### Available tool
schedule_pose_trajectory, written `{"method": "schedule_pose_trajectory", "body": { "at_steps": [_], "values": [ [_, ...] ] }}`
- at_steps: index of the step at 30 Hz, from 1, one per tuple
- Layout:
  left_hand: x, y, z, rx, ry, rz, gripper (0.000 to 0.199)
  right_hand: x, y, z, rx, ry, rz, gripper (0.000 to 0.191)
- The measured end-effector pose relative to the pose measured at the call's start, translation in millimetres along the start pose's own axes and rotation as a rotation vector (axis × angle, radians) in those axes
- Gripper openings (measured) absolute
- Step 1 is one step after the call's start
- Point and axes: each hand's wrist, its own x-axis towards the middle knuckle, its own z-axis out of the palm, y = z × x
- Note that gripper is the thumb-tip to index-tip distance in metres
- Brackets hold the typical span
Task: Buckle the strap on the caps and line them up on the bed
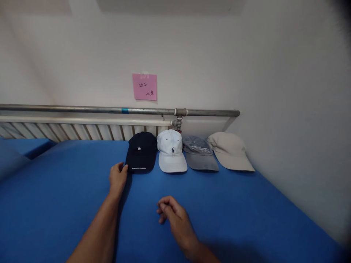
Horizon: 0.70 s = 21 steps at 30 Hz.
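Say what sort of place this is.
Probably an ordinary indoor room, perhaps a bedroom or workroom: a radiator and a metal pipe run along the plain wall, behind a blue-covered surface holding four caps.

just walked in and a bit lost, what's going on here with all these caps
A person is at a row of four caps on a blue surface. The left hand is at the brim edge of the dark cap; whether it grips it is hard to tell. The right hand, fingers curled, is apart from the caps, with nothing visible in it. Beside the dark cap sit the white cap, grey cap and beige cap, brims toward the person.
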Motion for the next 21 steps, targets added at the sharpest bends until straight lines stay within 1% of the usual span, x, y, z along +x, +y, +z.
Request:
{"method": "schedule_pose_trajectory", "body": {
  "at_steps": [2, 4, 6, 7, 9, 11, 14, 16, 17, 18, 19, 21],
  "values": [
    [-18, 0, -2.8, 0.017, 0.03, 0.044, 0.018, 3, 2, -1, -0.027, -0.006, -0.015, 0.014],
    [-44, -1, -8.4, 0.029, 0.053, 0.063, 0.019, 2, 2, -2, -0.063, 0.001, -0.038, 0.015],
    [-72, -1, -19.9, 0.035, 0.088, 0.068, 0.021, 1, 1, -2, -0.113, 0.011, -0.049, 0.021],
    [-86, 0, -28.8, 0.031, 0.107, 0.063, 0.022, 0, 0, -1, -0.131, 0.008, -0.054, 0.024],
    [-117, 4, -53.2, 0.007, 0.163, 0.039, 0.022, -1, -2, 2, -0.17, -0.006, -0.063, 0.027],
    [-151, 12, -84.2, -0.05, 0.254, 0.004, 0.019, -5, -4, 3, -0.206, -0.018, -0.061, 0.03],
    [-204, 31, -134.1, -0.186, 0.414, -0.027, 0.014, -12, -7, 3, -0.25, -0.051, -0.06, 0.032],
    [-232, 43, -163.4, -0.263, 0.502, -0.052, 0.01, -15, -7, 3, -0.261, -0.054, -0.068, 0.033],
    [-243, 49, -175.7, -0.317, 0.532, -0.077, 0.01, -16, -6, 2, -0.26, -0.054, -0.074, 0.033],
    [-250, 54, -186.2, -0.451, 0.584, -0.109, 0.009, -16, -5, 2, -0.255, -0.054, -0.08, 0.033],
    [-254, 58, -195.0, -0.546, 0.615, -0.12, 0.007, -16, -5, 2, -0.245, -0.054, -0.082, 0.033],
    [-253, 64, -208.1, -0.669, 0.656, -0.107, 0.01, -17, -3, 2, -0.215, -0.053, -0.08, 0.032]
  ]
}}
